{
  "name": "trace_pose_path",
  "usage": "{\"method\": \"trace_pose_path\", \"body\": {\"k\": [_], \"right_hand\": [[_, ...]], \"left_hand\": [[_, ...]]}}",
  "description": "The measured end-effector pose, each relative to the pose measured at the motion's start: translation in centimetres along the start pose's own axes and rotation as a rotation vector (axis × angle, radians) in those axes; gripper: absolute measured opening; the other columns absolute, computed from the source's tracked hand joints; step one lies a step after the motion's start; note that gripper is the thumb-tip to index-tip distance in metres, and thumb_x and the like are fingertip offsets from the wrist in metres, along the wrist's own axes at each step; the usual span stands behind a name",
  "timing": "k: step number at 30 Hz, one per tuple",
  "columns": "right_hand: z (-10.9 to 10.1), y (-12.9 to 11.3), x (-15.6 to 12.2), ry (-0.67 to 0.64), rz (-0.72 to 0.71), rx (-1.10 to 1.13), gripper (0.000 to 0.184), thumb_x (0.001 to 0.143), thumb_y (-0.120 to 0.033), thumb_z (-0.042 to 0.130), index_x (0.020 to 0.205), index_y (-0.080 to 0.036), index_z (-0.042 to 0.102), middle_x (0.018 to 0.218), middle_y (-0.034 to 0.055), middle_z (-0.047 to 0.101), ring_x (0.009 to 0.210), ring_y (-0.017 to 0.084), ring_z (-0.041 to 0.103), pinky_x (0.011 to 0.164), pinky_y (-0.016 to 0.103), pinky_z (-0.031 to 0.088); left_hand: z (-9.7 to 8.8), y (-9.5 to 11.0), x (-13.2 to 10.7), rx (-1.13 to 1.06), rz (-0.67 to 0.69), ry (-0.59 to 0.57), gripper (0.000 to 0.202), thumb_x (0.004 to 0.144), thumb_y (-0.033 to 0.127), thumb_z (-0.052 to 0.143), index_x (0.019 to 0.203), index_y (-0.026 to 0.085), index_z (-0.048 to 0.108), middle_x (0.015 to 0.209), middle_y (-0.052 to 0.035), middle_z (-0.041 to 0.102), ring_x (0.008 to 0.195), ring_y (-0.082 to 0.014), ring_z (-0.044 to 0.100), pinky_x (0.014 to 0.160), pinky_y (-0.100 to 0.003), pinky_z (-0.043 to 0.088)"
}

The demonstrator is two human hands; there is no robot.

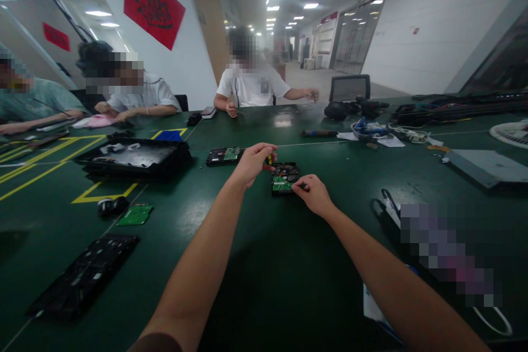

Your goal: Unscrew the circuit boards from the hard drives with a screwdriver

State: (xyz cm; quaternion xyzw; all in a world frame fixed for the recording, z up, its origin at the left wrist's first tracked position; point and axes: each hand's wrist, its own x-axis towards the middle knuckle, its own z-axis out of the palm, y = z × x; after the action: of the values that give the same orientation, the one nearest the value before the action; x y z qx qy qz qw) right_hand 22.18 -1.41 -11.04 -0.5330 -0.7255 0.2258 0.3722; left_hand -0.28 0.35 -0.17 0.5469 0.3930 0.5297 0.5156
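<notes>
In the middle of the table lies a hard drive (284,182) with its green circuit board facing up. My left hand (254,165) is closed over its far left side, around a small yellow-and-black screwdriver (270,160) that is mostly hidden by the fingers. At the drive's near right edge, my right hand (314,193) pinches a small dark piece (304,185) whose kind I cannot make out. Just left of my left hand rests a second drive (223,156), its green board also showing.
Stacked black trays (136,157) stand to the left, with a loose green board (135,214) and a long black plastic part (84,275) nearer. On the right are a grey metal box (487,168) and bundled cables (371,131). Several people sit along the far and left sides.
</notes>
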Motion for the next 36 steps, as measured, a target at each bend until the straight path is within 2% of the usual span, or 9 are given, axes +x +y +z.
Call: {"method": "trace_pose_path", "body": {"k": [5, 14, 19, 22, 26, 29, 32, 36], "right_hand": [[-0.14, -0.26, -0.06, -0.016, 0.007, -0.006, 0.013, 0.090, -0.033, 0.070, 0.093, -0.022, 0.076, 0.116, 0.0079, 0.060, 0.085, 0.016, 0.063, 0.080, 0.034, 0.054], [0.20, 0.33, 0.09, 0.001, -0.013, -0.005, 0.013, 0.089, -0.032, 0.071, 0.093, -0.022, 0.077, 0.112, 0.0072, 0.061, 0.083, 0.015, 0.063, 0.080, 0.033, 0.054], [0.15, 0.24, 0.08, -0.014, 0.011, -0.010, 0.014, 0.089, -0.033, 0.072, 0.095, -0.022, 0.077, 0.115, 0.0072, 0.060, 0.083, 0.015, 0.063, 0.080, 0.033, 0.054], [0.09, 0.12, 0.05, -0.013, 0.002, -0.016, 0.013, 0.089, -0.032, 0.072, 0.094, -0.022, 0.077, 0.115, 0.0069, 0.060, 0.086, 0.016, 0.063, 0.081, 0.033, 0.054], [-0.09, -0.18, -0.09, -0.018, 0.011, -0.027, 0.014, 0.090, -0.033, 0.071, 0.094, -0.022, 0.077, 0.115, 0.0074, 0.061, 0.085, 0.016, 0.063, 0.080, 0.033, 0.054], [-0.18, -0.32, -0.13, -0.021, -0.001, -0.035, 0.014, 0.091, -0.034, 0.070, 0.093, -0.022, 0.077, 0.115, 0.0074, 0.061, 0.084, 0.016, 0.062, 0.080, 0.033, 0.054], [-0.18, -0.30, -0.08, -0.023, -0.005, -0.038, 0.014, 0.090, -0.034, 0.070, 0.094, -0.022, 0.077, 0.115, 0.0073, 0.061, 0.085, 0.016, 0.062, 0.080, 0.033, 0.054], [-0.07, -0.12, 0.01, -0.024, -0.012, -0.028, 0.015, 0.090, -0.034, 0.070, 0.094, -0.021, 0.077, 0.116, 0.0081, 0.061, 0.086, 0.017, 0.062, 0.080, 0.034, 0.054]], "left_hand": [[0.20, -0.18, 0.00, -0.095, -0.022, 0.011, 0.011, 0.091, 0.025, 0.064, 0.096, 0.016, 0.060, 0.094, -0.0094, 0.070, 0.087, -0.0201, 0.068, 0.068, -0.033, 0.060], [0.55, 0.01, -0.08, 0.043, 0.055, -0.021, 0.014, 0.092, 0.026, 0.061, 0.090, 0.015, 0.069, 0.087, -0.0066, 0.063, 0.082, -0.0167, 0.060, 0.062, -0.026, 0.058], [0.36, -0.21, 0.01, -0.041, 0.022, -0.038, 0.014, 0.092, 0.025, 0.056, 0.098, 0.016, 0.065, 0.089, -0.0077, 0.067, 0.083, -0.0188, 0.066, 0.060, -0.028, 0.057], [0.23, -0.47, 0.18, -0.101, 0.009, -0.026, 0.013, 0.090, 0.025, 0.056, 0.096, 0.017, 0.063, 0.088, -0.0075, 0.068, 0.080, -0.0190, 0.067, 0.061, -0.030, 0.057], [0.22, -0.63, 0.31, -0.085, 0.002, -0.010, 0.016, 0.088, 0.032, 0.063, 0.090, 0.016, 0.065, 0.086, -0.0069, 0.067, 0.079, -0.0182, 0.065, 0.059, -0.027, 0.055], [0.28, -0.63, 0.27, 0.036, 0.041, 0.026, 0.024, 0.086, 0.040, 0.071, 0.083, 0.017, 0.068, 0.081, -0.0049, 0.065, 0.072, -0.0150, 0.060, 0.052, -0.021, 0.047], [0.23, -0.54, 0.15, 0.147, 0.078, 0.050, 0.031, 0.086, 0.047, 0.072, 0.078, 0.017, 0.072, 0.078, -0.0041, 0.063, 0.067, -0.0133, 0.055, 0.048, -0.021, 0.041], [0.10, -0.31, -0.05, 0.108, 0.021, -0.024, 0.028, 0.085, 0.046, 0.074, 0.087, 0.018, 0.074, 0.081, -0.0043, 0.064, 0.073, -0.0153, 0.059, 0.052, -0.021, 0.046]]}}
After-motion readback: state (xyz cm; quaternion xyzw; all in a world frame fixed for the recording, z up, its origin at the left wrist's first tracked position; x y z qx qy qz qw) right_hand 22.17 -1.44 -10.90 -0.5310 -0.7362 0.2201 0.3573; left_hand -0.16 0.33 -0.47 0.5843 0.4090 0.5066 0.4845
